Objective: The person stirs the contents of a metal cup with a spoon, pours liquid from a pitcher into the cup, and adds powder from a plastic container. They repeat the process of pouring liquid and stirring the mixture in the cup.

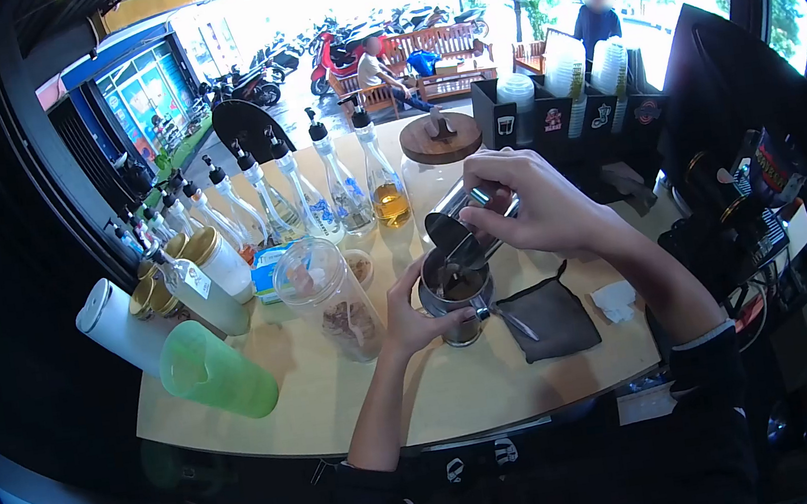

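My left hand (416,313) wraps around a metal pitcher (460,330) standing on the wooden counter, its thumb across the front. Above it, my right hand (528,198) grips a metal cup (450,232) that is tilted with its mouth down toward the pitcher's opening. Brownish contents show inside the pitcher, though what they are I cannot make out. Just left of my left hand stands a clear plastic cup (347,324) with brown stuff inside. To the right lies a dark cloth (555,318), with a shiny metal piece (519,324) over its left edge.
Several pump bottles (348,193) line the counter's back left. A green pitcher (217,371) and a cloudy bottle (202,292) stand at left. A wooden-lidded jar (440,139) is behind my hands. A black organizer (539,124) holds cups. Crumpled tissue (615,302) lies right.
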### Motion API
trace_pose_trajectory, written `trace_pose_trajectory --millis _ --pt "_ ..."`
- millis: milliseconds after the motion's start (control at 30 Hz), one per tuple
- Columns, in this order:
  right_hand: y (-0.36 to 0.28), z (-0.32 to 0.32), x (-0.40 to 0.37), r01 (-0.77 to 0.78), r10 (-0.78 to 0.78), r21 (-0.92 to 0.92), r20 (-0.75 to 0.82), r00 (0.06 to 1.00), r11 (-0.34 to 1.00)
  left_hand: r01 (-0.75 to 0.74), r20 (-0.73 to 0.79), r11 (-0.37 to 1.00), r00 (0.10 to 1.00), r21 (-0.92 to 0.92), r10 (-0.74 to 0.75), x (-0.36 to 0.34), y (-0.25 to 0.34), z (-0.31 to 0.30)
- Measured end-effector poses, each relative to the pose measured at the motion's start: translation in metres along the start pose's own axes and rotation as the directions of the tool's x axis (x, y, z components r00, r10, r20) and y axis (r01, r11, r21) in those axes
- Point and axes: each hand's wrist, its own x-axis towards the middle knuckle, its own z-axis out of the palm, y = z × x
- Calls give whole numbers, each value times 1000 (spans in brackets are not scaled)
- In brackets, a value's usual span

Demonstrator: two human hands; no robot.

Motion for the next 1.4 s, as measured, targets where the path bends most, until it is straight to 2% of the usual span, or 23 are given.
trace_pose_trajectory --millis 267,333,433,467,533,567,667,700,767,833,900,967,1033,1167,1233,1367,1400 --pt "9 -8 -15 -106 108 43 -42 993 993 -5 7 999 1000 31 5 1 -4 -1" --pt "19 -4 -22 -261 304 370 -63 950 892 -1 4 999 1000 46 1 0 -1 -3" --pt "38 -3 -38 -241 340 463 -143 929 853 2 9 998 1000 67 -2 2 5 -4" --pt "49 -1 -44 -239 337 462 -143 930 854 5 15 997 1000 78 -6 3 7 -5" --pt "76 6 -61 -219 360 443 -267 894 870 12 13 997 1000 78 -13 3 8 -5" --pt "90 10 -70 -216 357 444 -264 896 870 21 15 997 1000 77 -22 3 9 -5" --pt "131 27 -97 -256 463 521 -316 828 814 46 12 994 999 94 -48 5 17 -5" --pt "139 34 -104 -254 461 523 -313 831 813 48 8 994 999 97 -49 6 19 -6" --pt "154 46 -121 -329 637 670 -280 718 665 46 17 996 999 82 -47 9 22 -8" --pt "173 60 -135 -278 624 712 -280 729 645 73 34 994 997 78 -76 11 25 -11" --pt "180 71 -143 -279 705 781 -269 657 558 104 51 991 993 80 -108 13 28 -13" --pt "193 80 -151 -295 712 777 -263 651 556 54 21 992 998 110 -57 16 31 -16" --pt "200 85 -155 -238 733 834 -257 630 497 67 11 990 998 123 -69 18 39 -17" --pt "209 97 -159 -226 754 857 -248 609 464 82 -5 985 997 153 -82 21 46 -19" --pt "211 103 -161 -219 772 852 -284 568 475 92 -1 981 996 170 -93 22 49 -20" --pt "222 114 -169 -273 762 808 -298 575 522 118 6 978 993 171 -121 23 55 -22" --pt "219 114 -166 -278 747 760 -377 547 587 120 5 978 992 172 -123 24 57 -23"
